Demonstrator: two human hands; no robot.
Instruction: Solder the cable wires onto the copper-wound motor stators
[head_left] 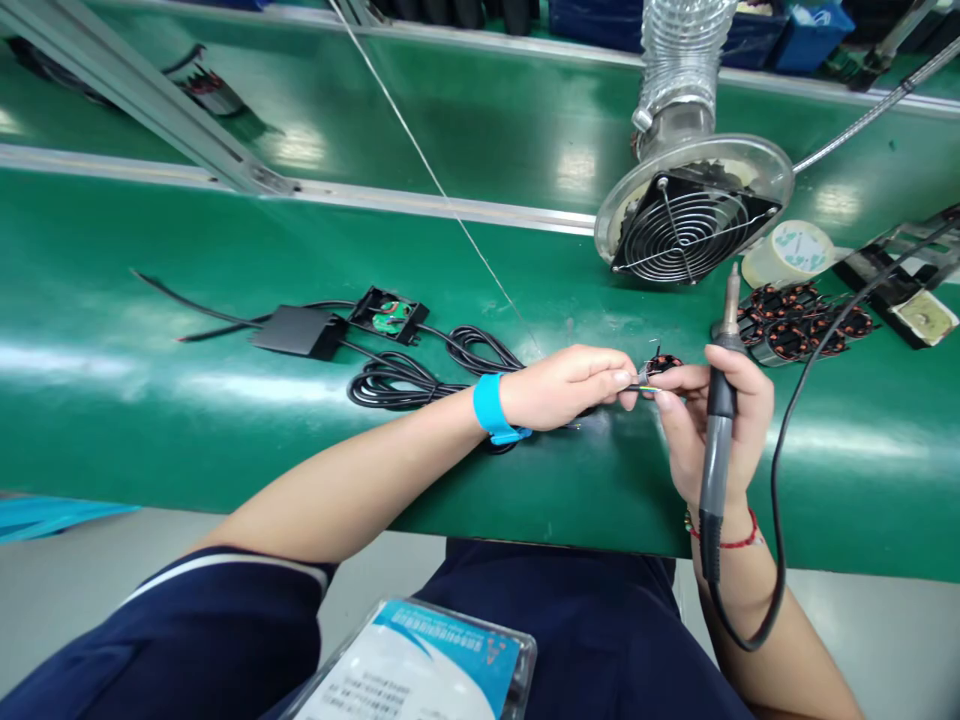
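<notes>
One soldering iron (pixel 717 450) runs lengthwise, tip forward — right grip (pixel 741 415) closed on it, left grip (pixel 566 385) pinching a cable (pixel 644 388).

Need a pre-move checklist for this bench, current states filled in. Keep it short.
1. Black cable held near its end: ok, in the left hand.
2. Coloured wires exposed: ok, they show between the two hands.
3. Soldering iron in the right hand: ok, handle lies against the hand, tip pointing up and away from the wires.
4. Tip temperature: cannot tell.
5. Fan placed by the work: ok, just beyond the hands; whether it spins, cannot tell.
6. Cord off the right forearm: cannot tell, it loops across in this view.
</notes>
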